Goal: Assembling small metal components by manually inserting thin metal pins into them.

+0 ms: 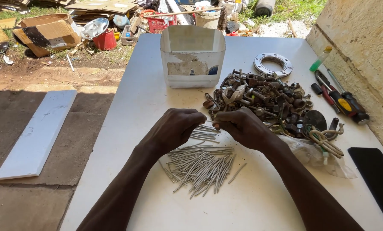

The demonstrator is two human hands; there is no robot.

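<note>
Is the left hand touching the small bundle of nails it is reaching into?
Touching. The head view shows the left hand closed around the bundle of nails, whose ends stick out from under its fingers, above the loose nail pile.

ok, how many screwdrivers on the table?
2, as far as shows: a red-and-yellow-handled screwdriver and a black-handled screwdriver, side by side at the table's right edge beside the wall. More could be buried in the scrap hardware pile.
</note>
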